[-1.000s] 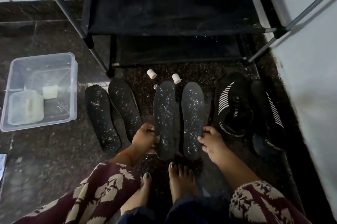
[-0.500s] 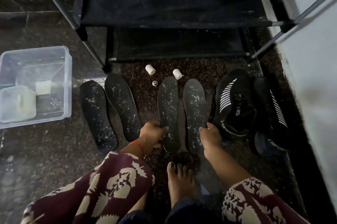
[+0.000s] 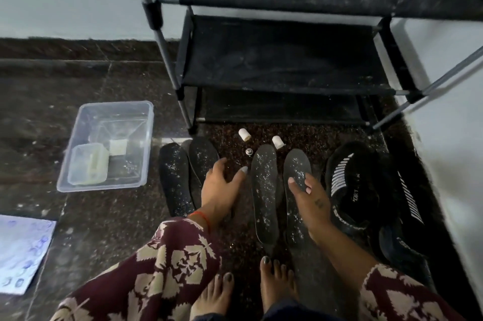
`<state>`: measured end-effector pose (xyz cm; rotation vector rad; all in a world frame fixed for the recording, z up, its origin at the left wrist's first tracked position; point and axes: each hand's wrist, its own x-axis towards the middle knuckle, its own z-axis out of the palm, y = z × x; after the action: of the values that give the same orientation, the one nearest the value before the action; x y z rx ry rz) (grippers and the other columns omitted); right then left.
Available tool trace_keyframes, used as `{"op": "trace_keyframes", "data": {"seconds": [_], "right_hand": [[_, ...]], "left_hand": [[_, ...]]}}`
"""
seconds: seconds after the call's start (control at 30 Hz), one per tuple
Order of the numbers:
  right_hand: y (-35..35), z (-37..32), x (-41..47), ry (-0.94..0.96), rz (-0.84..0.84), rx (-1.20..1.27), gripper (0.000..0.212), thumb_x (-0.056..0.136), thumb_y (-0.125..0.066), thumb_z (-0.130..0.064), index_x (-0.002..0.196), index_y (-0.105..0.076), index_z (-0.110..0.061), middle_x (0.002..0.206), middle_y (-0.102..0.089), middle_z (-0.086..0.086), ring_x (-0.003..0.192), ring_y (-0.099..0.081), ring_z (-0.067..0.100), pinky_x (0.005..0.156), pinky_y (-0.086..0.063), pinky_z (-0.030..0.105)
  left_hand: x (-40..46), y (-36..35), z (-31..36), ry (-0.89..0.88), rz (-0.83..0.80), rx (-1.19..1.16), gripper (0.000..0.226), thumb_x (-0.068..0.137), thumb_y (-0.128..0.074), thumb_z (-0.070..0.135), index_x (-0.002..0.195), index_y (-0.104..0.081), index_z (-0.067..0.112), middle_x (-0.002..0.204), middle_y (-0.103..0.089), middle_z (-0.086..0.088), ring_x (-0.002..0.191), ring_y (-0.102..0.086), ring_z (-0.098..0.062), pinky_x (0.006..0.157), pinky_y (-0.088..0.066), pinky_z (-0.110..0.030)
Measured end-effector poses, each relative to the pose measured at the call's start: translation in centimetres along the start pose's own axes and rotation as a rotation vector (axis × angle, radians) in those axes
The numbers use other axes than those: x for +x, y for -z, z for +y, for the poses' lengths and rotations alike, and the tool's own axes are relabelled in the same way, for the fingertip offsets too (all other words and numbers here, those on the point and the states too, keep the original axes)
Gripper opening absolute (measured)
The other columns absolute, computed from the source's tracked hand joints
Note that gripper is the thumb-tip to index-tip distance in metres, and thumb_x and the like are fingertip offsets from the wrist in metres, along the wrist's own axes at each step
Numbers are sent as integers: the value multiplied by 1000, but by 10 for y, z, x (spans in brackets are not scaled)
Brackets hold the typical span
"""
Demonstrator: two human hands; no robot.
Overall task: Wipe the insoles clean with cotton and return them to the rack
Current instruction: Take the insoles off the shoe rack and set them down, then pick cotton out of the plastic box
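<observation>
Several black insoles speckled with white dust lie on the dark floor in front of the black shoe rack (image 3: 282, 67). One pair (image 3: 175, 179) lies to the left, the other pair (image 3: 264, 190) in the middle. My left hand (image 3: 219, 190) hovers open between the two pairs, over the inner left insole (image 3: 202, 156), holding nothing. My right hand (image 3: 308, 195) is open with its fingers resting on the rightmost insole (image 3: 296, 164). A small white square, perhaps cotton (image 3: 118, 147), sits inside the clear plastic tub (image 3: 146, 122) at the left.
A pair of black striped shoes (image 3: 358, 190) stands at the right beside the white wall. Two small white caps (image 3: 244, 134) and a tiny metal piece (image 3: 249, 151) lie ahead of the insoles. A printed sheet (image 3: 21, 250) lies at the left edge. My bare feet (image 3: 274, 284) are below.
Both hands have let go of the heel ends of the middle insoles and moved forward, fingers spread. The view has tilted up, showing more of the rack.
</observation>
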<state>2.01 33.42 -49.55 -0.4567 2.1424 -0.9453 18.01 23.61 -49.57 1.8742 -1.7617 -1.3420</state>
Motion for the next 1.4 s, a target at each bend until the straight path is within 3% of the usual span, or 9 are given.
{"op": "trace_keyframes", "data": {"seconds": [0.17,0.3,0.5,0.7,0.97,1.1,1.17,1.23,1.4], "right_hand": [[-28,-74,-6,212,-95,-91,64,88,-57,-44,142,-36,-16,143,-41,6,129,-41,21,101,-35,32],[-78,-127,-10,317,-183,-127,69,84,-57,-53,141,-35,-21,144,-40,2,128,-42,19,106,-37,37],[-178,-175,-42,450,-279,-144,67,84,-59,-50,139,-37,-18,142,-42,5,127,-43,18,107,-35,34],[-271,-178,-72,549,-434,-232,69,83,-61,-48,140,-37,-18,141,-42,7,127,-42,19,103,-36,29],[-353,-156,-86,778,-670,-591,61,89,-57,-37,139,-35,-10,144,-35,10,132,-33,23,108,-25,29],[-395,-158,-78,902,-747,-817,39,93,-50,-23,127,-47,-4,131,-44,13,118,-45,27,100,-36,34],[-419,-157,-71,840,-736,-856,33,93,-42,-25,121,-50,-10,125,-50,9,106,-51,24,86,-41,33],[-437,-153,-67,809,-680,-911,29,94,-36,-26,114,-52,-12,120,-54,8,95,-51,23,75,-36,30],[-446,-154,-70,960,-651,-1057,28,95,-41,-14,115,-57,-4,121,-54,15,110,-53,31,85,-42,32]], "left_hand": [[9,58,10,-62,167,-112,70,84,-59,54,141,-38,21,139,-46,-4,124,-47,-20,104,-39,-35],[18,110,2,-150,343,-113,69,88,-60,45,144,-34,14,145,-41,-4,131,-39,-15,104,-28,-23],[31,179,-53,-152,557,-85,71,88,-60,44,145,-31,12,148,-36,-4,136,-32,-18,113,-25,-31],[42,221,-121,-79,673,41,76,85,-62,46,145,-31,10,150,-32,-9,139,-26,-21,113,-19,-30],[63,228,-194,66,487,271,82,91,-52,44,150,-12,5,159,-9,-12,147,-5,-27,118,-10,-38],[79,228,-208,74,366,362,71,96,-43,28,150,-5,2,159,-2,-14,146,1,-32,118,-7,-39],[86,227,-212,96,321,383,70,96,-40,23,150,0,2,159,2,-13,146,5,-31,119,-2,-38],[92,227,-217,122,296,388,70,96,-38,20,150,2,3,159,4,-13,146,8,-30,119,1,-37],[99,222,-225,138,316,400,71,95,-39,19,150,2,4,159,4,-11,146,9,-29,119,4,-36]]}}
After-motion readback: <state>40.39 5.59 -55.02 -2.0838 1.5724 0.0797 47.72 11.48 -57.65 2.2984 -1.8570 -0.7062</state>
